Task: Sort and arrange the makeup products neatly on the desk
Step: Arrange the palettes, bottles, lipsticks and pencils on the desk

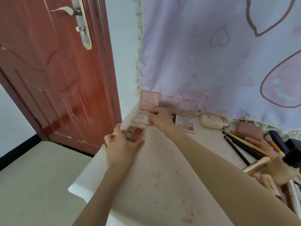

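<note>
A small four-pan eyeshadow palette [134, 132] lies open near the desk's far left edge, its clear lid [139, 118] raised. My left hand [119, 145] holds the palette's base from the near side. My right hand [160, 120] pinches the right edge of the clear lid. Behind them a pink palette [149, 100] stands open against the wall cloth. A nine-pan pastel palette [185, 124] lies flat just right of my right hand.
On the white desk [162, 168], at the right, lie a cream pouch [211, 121], a pink case [249, 131], several brushes and pencils [242, 146] and a black object [291, 152]. A red door [57, 70] stands left; the desk's left edge drops to the floor.
</note>
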Tool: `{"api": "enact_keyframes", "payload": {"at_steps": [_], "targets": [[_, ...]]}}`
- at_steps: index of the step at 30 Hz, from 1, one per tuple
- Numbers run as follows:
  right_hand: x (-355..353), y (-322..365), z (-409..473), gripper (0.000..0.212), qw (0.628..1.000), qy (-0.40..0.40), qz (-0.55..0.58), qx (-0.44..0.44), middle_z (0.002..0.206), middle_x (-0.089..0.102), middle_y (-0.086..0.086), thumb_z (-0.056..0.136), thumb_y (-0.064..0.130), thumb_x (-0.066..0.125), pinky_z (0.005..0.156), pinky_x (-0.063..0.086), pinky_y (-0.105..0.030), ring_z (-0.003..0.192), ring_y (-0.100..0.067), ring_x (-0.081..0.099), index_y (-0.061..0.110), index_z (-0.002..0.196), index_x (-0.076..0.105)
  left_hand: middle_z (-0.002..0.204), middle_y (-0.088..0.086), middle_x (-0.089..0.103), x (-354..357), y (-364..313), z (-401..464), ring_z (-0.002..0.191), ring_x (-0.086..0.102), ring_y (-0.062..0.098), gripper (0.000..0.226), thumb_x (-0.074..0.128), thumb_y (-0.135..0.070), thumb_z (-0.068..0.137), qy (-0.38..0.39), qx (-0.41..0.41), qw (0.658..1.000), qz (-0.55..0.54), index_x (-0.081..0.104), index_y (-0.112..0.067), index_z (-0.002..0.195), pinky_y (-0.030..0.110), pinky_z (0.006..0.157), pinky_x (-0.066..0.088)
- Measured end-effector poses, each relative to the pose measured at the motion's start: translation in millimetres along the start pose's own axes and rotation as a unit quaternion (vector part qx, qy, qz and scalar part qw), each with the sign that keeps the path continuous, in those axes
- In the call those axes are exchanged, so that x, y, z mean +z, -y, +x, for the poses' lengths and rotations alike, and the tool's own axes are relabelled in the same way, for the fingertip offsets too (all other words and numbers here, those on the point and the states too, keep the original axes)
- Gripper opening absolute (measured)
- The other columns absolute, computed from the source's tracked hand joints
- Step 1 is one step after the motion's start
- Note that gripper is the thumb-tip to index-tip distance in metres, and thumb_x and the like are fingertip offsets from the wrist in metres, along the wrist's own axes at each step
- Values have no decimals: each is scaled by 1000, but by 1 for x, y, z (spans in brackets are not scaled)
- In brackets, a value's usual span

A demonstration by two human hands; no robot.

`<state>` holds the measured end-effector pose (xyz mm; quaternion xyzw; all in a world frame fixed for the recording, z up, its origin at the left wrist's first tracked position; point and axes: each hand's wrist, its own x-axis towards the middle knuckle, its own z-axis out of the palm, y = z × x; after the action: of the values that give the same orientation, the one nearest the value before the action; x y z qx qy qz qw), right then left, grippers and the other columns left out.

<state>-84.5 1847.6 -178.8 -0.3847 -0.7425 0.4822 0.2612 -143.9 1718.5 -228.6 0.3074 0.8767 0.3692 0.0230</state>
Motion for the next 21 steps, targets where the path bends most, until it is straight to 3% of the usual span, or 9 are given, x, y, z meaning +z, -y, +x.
{"api": "enact_keyframes", "payload": {"at_steps": [6, 9, 11, 14, 18, 21], "targets": [[-8, -6, -14, 26, 999, -19, 35, 7, 94, 61, -1, 92, 8, 46, 94, 49, -44, 100, -27, 63, 8, 111, 63, 137, -8, 46, 4, 3, 3, 129, 27, 20, 88, 55, -66, 74, -14, 27, 995, 91, 20, -20, 141, 40, 100, 18], [-15, -12, -28, 27, 1000, -13, -3, -4, 107, 66, -8, 92, 10, 47, 97, 46, -43, 103, -24, 61, 7, 112, 63, 144, -2, 39, 4, 5, -1, 136, 23, 21, 90, 47, -67, 78, 0, 51, 992, 118, 13, -16, 144, 42, 108, 13], [-24, -15, -41, 30, 999, 2, -36, -13, 116, 63, -8, 93, 13, 47, 97, 45, -33, 102, -17, 58, 6, 120, 59, 150, 5, 28, 1, 4, -7, 140, 16, 23, 91, 43, -66, 81, 13, 59, 989, 136, 9, -13, 146, 43, 112, 8], [-44, -15, -66, 33, 993, 19, -104, -46, 123, 59, -3, 95, 18, 47, 82, 36, -14, 103, -12, 54, 11, 126, 55, 156, 5, 9, -2, 0, -22, 143, 2, 23, 83, 39, -60, 87, 37, 86, 986, 142, 5, -14, 147, 45, 115, 4], [-76, -13, -108, 36, 983, 32, -162, -82, 126, 56, -1, 96, 23, 46, 93, 39, -22, 111, -14, 54, 15, 131, 50, 154, 3, 19, 2, -16, -53, 143, 9, 22, 60, 50, -33, 92, 29, 176, 983, 38, 27, -13, 143, 41, 114, 12], [-107, -9, -135, 36, 970, 9, -207, -123, 128, 56, 0, 96, 25, 46, 96, 38, -23, 114, -13, 53, 17, 131, 50, 151, 0, 27, 9, -40, -76, 142, 15, 17, 45, 46, -23, 95, 78, 233, 969, -4, 38, -17, 138, 34, 113, 15]]}}
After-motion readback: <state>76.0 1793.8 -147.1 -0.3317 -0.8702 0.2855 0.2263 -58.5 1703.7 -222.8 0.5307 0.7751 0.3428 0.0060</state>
